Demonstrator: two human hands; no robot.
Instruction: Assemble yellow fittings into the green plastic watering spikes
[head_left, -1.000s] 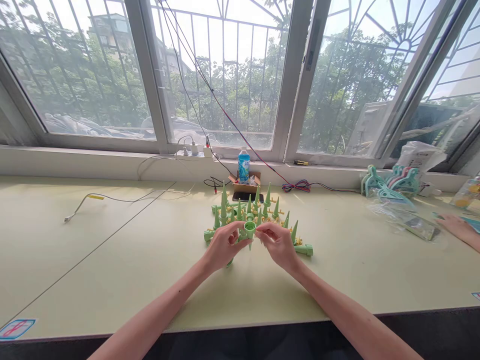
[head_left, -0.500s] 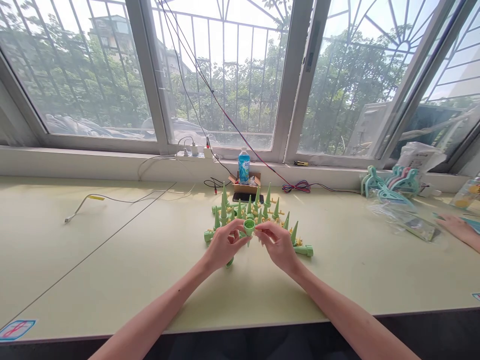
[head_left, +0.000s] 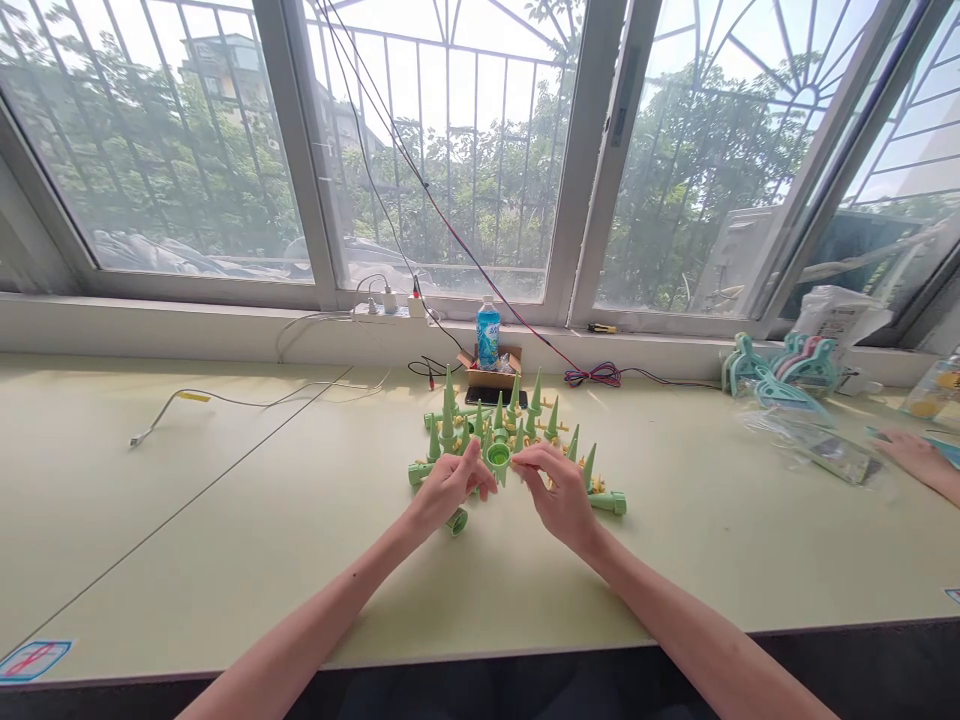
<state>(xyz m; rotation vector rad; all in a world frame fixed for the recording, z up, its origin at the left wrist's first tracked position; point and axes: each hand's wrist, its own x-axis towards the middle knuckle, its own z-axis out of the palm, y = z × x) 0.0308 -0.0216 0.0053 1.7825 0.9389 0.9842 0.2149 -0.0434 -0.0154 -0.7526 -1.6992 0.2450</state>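
Observation:
A green plant watering spike (head_left: 499, 457) is held up above the table with its round open end towards me. My right hand (head_left: 553, 490) pinches it at its right side between thumb and fingertips. Just left of it is my left hand (head_left: 450, 488), thumb raised and fingers loosely curled apart from the thumb, not gripping the spike. Behind both hands, several more green spikes with small yellow valves (head_left: 448, 415) stand in a cluster. One green spike (head_left: 457, 521) lies below my left hand, its open end facing me, and another (head_left: 609, 502) lies right of my right hand.
A blue bottle (head_left: 488, 335) rises from a small cardboard box (head_left: 491, 377) behind a dark phone (head_left: 497, 396). Cables (head_left: 592, 373) lie along the wall. Hangers (head_left: 784, 372) and plastic packaging (head_left: 825, 450) are at the right, near another person's hand (head_left: 919, 455).
My left thumb has lifted and the left fingers have come off the spike. My right hand keeps its pinch, and the spike stays in nearly the same place.

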